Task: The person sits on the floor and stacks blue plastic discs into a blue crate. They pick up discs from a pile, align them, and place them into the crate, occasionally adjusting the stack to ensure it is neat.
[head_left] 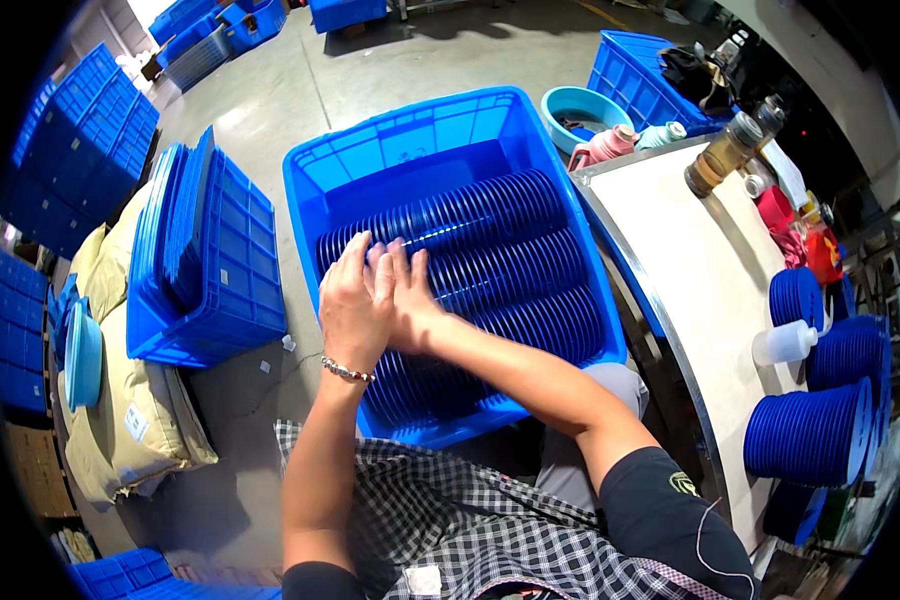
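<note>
Rows of thin round blue discs stand on edge, packed side by side in a large blue plastic crate. Over the left part of these rows, my left hand has its fingers stretched forward, a beaded bracelet at the wrist. My right hand crosses in from the right, close against the left one or partly behind it, fingers apart and slightly blurred. I see nothing held in either hand. Whether the fingertips touch the discs cannot be made out.
At right, a table bears stacked blue discs, a white squeeze bottle and a brown drink bottle. On the left, a blue crate holds upright blue panels, beside filled sacks. A teal basin sits beyond.
</note>
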The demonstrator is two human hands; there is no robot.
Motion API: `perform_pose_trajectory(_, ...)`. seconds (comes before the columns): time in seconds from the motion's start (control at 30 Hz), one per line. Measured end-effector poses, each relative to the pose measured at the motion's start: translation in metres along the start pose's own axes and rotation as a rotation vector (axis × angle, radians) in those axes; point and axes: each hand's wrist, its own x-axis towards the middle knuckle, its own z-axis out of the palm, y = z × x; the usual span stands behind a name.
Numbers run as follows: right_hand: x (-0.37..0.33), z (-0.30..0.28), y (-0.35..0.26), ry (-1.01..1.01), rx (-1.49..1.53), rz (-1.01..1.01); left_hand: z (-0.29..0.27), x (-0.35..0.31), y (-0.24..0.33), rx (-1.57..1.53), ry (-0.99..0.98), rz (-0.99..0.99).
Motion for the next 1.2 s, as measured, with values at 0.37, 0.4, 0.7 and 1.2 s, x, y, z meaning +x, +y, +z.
perform_pose_trajectory(0.37, -0.04, -0.032, 0.101, 0.09, -0.088, 0.044, -0.003, -0.011, -0.061, 0.132, -0.135, -0.123)
perform_pose_trajectory(0.4, -0.051, -0.04, 0.103, 0.051, -0.075, 0.111, -0.003, -0.012, -0.071, 0.194, -0.157, -0.135)
perform_pose_trajectory(0.7, -0.255, -0.118, 0.106, 0.011, -0.019, 0.653, 0.048, 0.006, -0.097, 0.521, -0.474, -0.066)
perform_pose_trajectory(1.2, -0.374, -0.09, 0.075, 0.589, 0.071, 0.802, 0.062, -0.036, -0.181, 1.046, 0.134, 0.319)
